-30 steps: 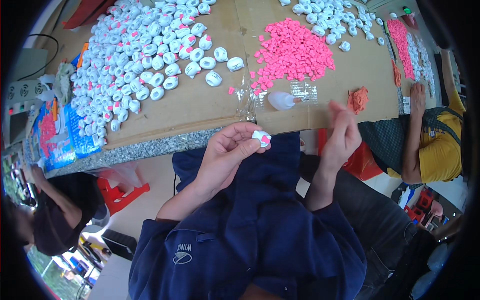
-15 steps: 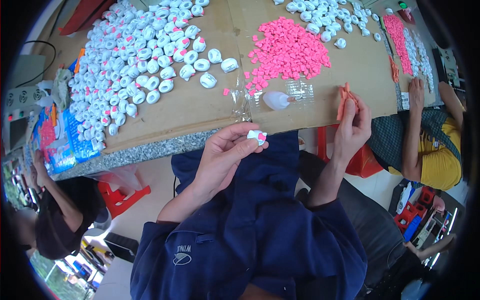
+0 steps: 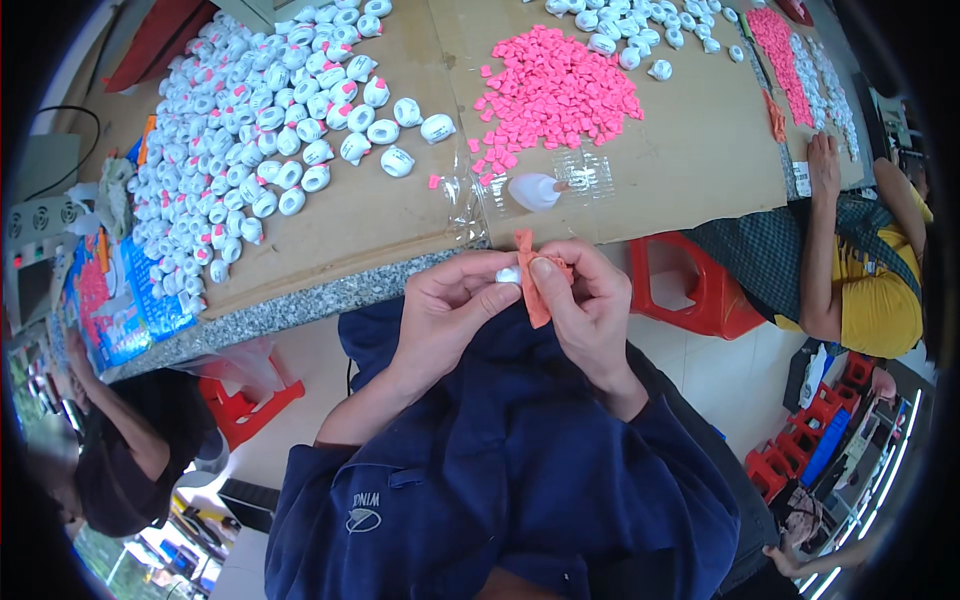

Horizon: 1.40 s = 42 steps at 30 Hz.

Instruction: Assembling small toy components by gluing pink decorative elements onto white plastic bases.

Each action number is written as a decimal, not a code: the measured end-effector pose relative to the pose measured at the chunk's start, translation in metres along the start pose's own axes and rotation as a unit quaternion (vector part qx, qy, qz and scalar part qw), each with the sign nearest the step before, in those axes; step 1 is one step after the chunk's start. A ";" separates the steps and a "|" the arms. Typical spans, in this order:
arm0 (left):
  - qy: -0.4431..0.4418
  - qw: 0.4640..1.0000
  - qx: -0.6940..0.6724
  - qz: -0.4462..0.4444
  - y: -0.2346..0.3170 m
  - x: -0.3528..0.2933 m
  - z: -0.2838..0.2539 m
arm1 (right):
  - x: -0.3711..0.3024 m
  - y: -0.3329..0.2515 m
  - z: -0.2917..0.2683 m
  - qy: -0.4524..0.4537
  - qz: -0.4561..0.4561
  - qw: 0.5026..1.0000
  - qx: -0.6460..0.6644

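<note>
I log: cardboard-covered tabletop point(image 3: 690, 170); white pieces point(image 3: 270, 117) massed left of the bottle point(image 3: 533, 192); pink heap point(image 3: 560, 90) beyond it; on its near side, right grip point(image 3: 595, 315) pinching orange cloth point(image 3: 536, 295), left grip point(image 3: 445, 315) closed on a small rounded casing point(image 3: 509, 275), partly cloth-hidden.

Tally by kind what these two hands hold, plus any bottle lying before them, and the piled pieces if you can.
White piece, in the left hand: 1
Orange cloth, in the right hand: 1
Pale bottle, on the cardboard: 1
Piled pink pieces and white pieces: overlapping, too many to count
Total, piles left out: 3
</note>
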<state>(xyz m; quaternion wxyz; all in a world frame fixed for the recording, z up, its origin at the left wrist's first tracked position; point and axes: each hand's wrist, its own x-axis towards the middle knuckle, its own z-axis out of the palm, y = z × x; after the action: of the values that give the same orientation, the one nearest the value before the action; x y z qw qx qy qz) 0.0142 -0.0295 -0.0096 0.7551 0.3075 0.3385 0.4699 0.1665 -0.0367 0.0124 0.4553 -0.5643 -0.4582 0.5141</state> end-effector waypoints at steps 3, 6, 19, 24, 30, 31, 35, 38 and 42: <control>-0.021 0.998 -0.042 -0.041 0.001 0.000 0.001 | 0.006 0.014 -0.014 0.108 -0.090 0.986 -0.088; -0.022 0.993 -0.081 -0.081 0.004 0.002 0.002 | 0.018 0.004 -0.042 0.259 -0.205 0.930 -0.165; 0.033 0.996 -0.046 -0.064 0.016 -0.002 -0.002 | 0.030 -0.003 -0.065 0.302 -0.281 0.865 -0.286; 0.050 0.997 -0.048 -0.036 0.020 -0.006 -0.009 | 0.028 0.012 -0.061 0.257 -0.193 0.924 -0.206; 0.058 0.997 -0.051 -0.025 0.025 -0.005 -0.012 | 0.057 -0.005 -0.069 0.327 -0.258 0.860 -0.294; 0.062 0.996 -0.054 -0.023 0.026 -0.005 -0.011 | 0.062 -0.008 -0.069 0.335 -0.287 0.828 -0.346; 0.076 0.996 -0.049 -0.027 0.028 -0.004 -0.008 | 0.070 0.000 -0.083 0.291 -0.220 0.838 -0.406; 0.092 0.995 -0.032 -0.033 0.026 -0.002 -0.008 | 0.065 0.004 -0.100 0.297 -0.188 0.875 -0.332; 0.066 0.996 -0.056 -0.023 0.026 -0.003 -0.010 | 0.066 -0.008 -0.105 0.394 -0.256 0.761 -0.447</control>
<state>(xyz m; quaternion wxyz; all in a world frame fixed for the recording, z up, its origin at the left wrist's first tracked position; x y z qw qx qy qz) -0.0078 -0.0211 0.0053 0.7578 0.2254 0.3677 0.4897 0.2743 0.0248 0.0153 0.4068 -0.7186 -0.5431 -0.1521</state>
